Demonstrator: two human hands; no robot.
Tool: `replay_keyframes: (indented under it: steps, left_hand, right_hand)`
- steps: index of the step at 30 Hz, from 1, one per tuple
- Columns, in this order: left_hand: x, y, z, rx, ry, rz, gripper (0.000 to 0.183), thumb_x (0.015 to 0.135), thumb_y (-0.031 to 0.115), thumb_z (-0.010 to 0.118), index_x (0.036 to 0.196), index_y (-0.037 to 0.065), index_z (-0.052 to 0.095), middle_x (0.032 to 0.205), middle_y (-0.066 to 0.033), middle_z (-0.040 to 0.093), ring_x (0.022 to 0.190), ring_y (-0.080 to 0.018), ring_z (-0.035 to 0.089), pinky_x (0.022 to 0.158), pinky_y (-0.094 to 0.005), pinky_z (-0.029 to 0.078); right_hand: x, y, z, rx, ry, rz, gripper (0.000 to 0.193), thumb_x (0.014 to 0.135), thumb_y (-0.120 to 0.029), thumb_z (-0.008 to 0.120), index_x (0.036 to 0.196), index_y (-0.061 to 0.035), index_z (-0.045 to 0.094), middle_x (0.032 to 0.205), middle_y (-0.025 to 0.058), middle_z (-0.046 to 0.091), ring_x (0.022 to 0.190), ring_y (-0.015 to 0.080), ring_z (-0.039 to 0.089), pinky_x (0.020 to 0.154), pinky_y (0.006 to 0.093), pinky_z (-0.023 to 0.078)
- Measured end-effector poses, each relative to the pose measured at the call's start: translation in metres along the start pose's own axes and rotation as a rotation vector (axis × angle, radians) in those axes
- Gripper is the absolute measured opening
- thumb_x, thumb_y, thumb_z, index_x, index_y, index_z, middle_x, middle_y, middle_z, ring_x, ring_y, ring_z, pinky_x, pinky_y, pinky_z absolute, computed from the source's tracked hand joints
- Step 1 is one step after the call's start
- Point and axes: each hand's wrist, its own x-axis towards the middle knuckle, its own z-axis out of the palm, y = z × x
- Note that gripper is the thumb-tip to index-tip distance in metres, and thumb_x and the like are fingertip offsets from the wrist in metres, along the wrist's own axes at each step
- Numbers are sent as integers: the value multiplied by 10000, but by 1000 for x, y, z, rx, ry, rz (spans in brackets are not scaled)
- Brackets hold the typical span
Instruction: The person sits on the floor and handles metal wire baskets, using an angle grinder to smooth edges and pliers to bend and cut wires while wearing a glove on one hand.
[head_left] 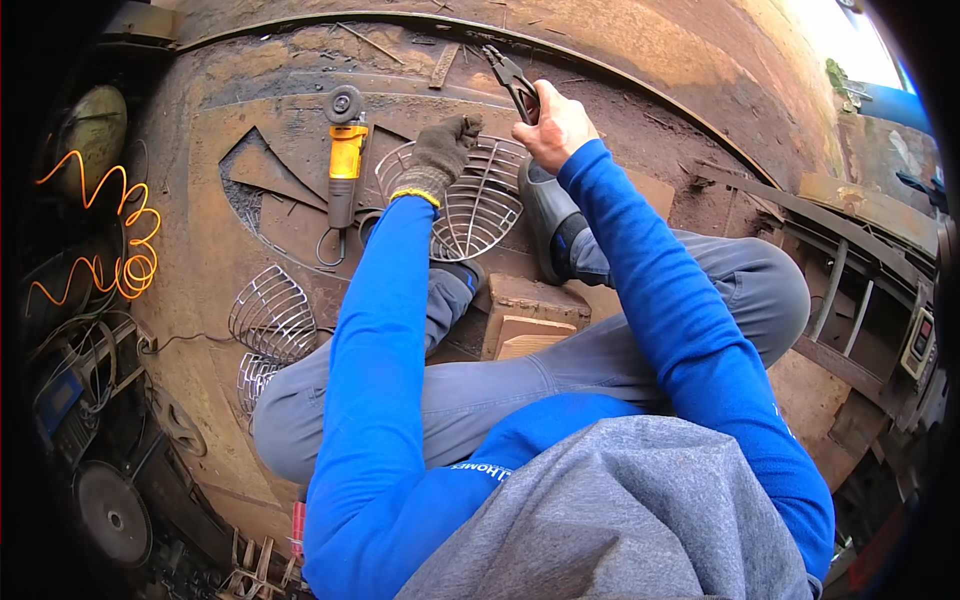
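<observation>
A metal wire basket (482,205), fan-shaped with curved cross bars, stands between my feet on the rusty metal surface. My left hand (442,150), in a dark knit glove with a yellow cuff, is closed over the basket's upper part. What its curled fingers hold, if anything, is hidden. My bare right hand (560,125) is wrapped round the handles of dark pliers (512,76), raised just beyond the basket's right side. The pliers' jaws point away from me, up and to the left, and appear apart from the basket.
An angle grinder (345,155) with a yellow body lies left of the basket. More wire baskets (272,315) sit by my left knee. A wooden block (530,305) stands between my legs. An orange coiled hose (125,235) hangs far left; a metal frame (840,280) stands right.
</observation>
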Motion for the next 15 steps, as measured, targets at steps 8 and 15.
replay_keyframes:
  steps: [8,15]
  left_hand:
    - [5,-30,2,-520,-6,-126,291,877,-35,578,1128,48,698,999,-118,742,900,-137,689,800,-261,529]
    - [-5,4,5,-3,23,28,292,905,-28,569,1146,76,696,1031,-117,742,891,-136,695,801,-257,537]
  right_hand:
    - [3,3,8,43,23,-21,367,774,-209,705,1028,-2,538,877,220,679,846,381,683,774,424,540]
    - [0,6,1,14,-23,23,407,783,-225,663,1098,10,553,964,246,691,941,402,671,867,439,522]
